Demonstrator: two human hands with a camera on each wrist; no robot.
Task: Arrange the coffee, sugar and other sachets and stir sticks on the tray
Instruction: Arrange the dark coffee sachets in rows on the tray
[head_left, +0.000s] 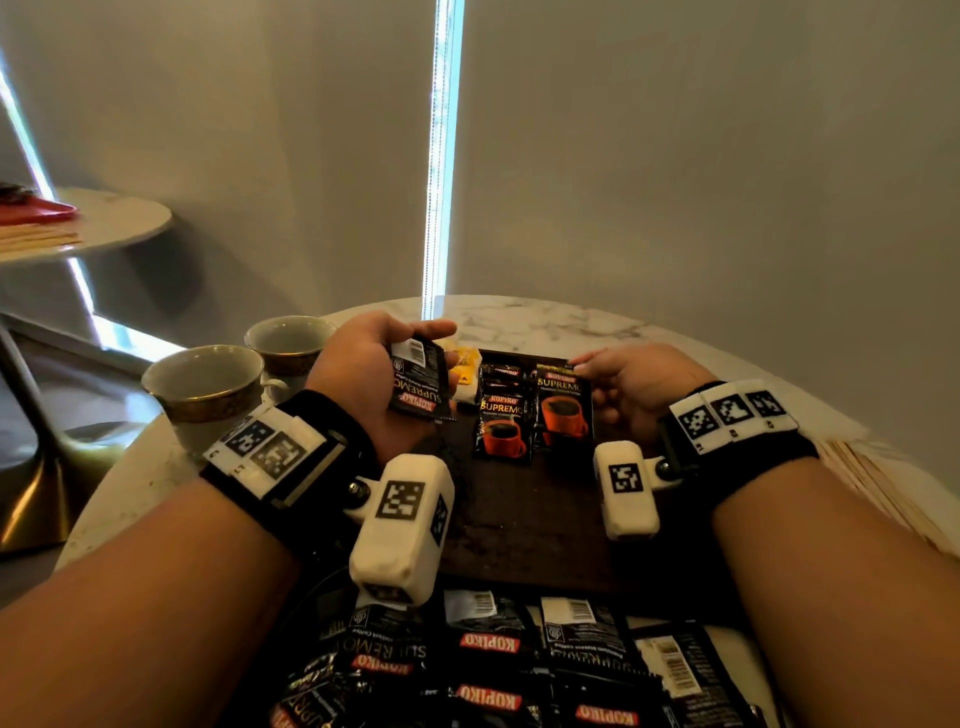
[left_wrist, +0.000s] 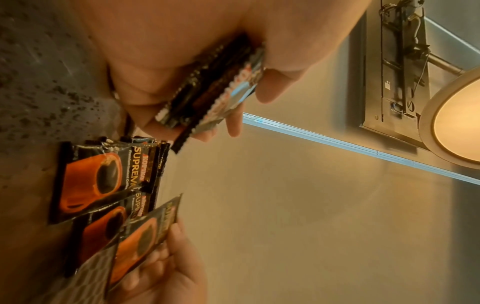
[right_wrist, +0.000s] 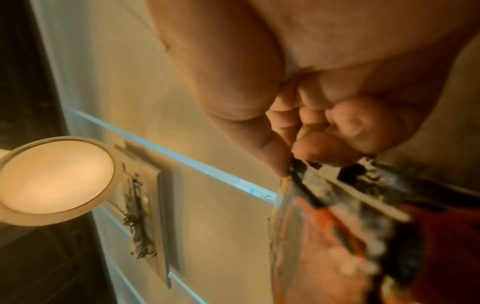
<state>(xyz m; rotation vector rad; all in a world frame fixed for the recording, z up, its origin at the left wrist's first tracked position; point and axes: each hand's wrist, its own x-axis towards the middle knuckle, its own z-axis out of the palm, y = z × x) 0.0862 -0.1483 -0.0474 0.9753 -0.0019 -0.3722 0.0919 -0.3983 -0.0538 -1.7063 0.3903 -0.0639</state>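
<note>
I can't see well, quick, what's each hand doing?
Left hand: grips a stack of Kopiko sachets.
Right hand: pinches the top of a Kopiko Supremo sachet.

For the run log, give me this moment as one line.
left hand: holds sachets | right hand: pinches top of sachet on tray | loose pile: nearest the person
</note>
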